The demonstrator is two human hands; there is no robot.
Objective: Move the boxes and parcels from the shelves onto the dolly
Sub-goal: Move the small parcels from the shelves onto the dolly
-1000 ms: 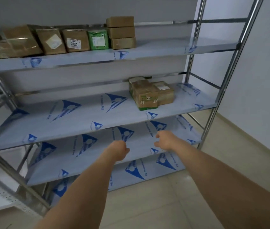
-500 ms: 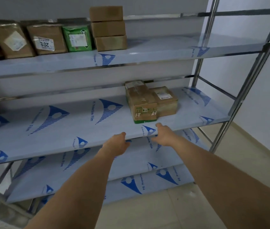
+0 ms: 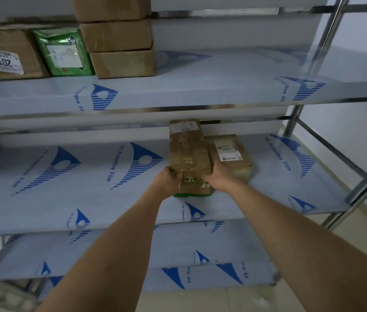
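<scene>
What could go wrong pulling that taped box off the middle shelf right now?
1. The shorter parcel lies right against the taped box; it may get dragged along.
2. The left hand and right hand grip only its near end, so it may tip.
3. The upper shelf overhangs closely, so lifting early may hit it.

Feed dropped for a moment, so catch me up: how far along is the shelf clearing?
Done: cannot confirm, the dolly is out of view. In hand: left hand and right hand grip the taped brown box on the middle shelf. Left: the labelled parcel beside it, plus the upper shelf's three-box stack, green parcel and brown parcels.
</scene>
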